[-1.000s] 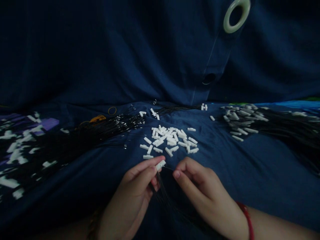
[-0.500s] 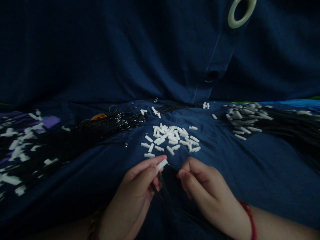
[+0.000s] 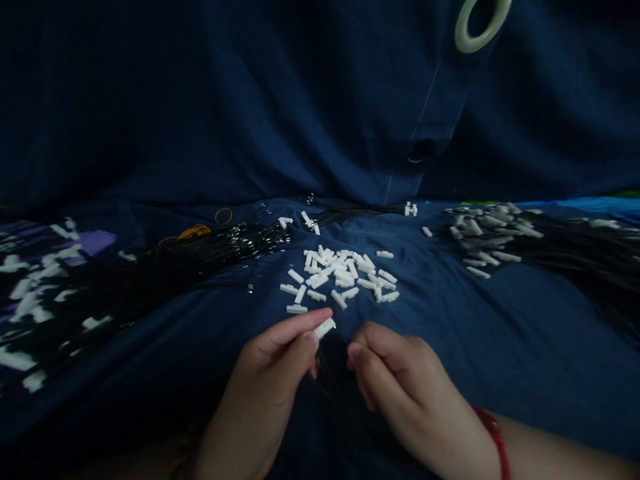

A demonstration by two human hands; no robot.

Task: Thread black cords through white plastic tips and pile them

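Between the thumb and index finger of my left hand (image 3: 270, 380) is a small white plastic connector housing (image 3: 325, 327), tilted up to the right. My right hand (image 3: 410, 380) is closed in a pinch just right of it, on a thin black wire that can barely be made out against the dark cloth. The wire seems to run to the housing's right end; whether it sits inside is too fine to tell. Dark wires (image 3: 340, 413) hang below the left hand. Just beyond both hands lies a loose pile of white connector housings (image 3: 343, 267).
Black wires with bare metal terminals (image 3: 245, 240) lie at left, near white-ended wires (image 3: 37, 293). Another bundle with white connectors (image 3: 487, 230) lies at right. An orange tie (image 3: 195, 232) and a rubber band (image 3: 223, 216) are behind. Dark blue cloth (image 3: 450, 320) covers the surface.
My right hand has shifted slightly left and down, nearer the connector housing. The left hand keeps its hold on the housing. The whole view has moved a little.
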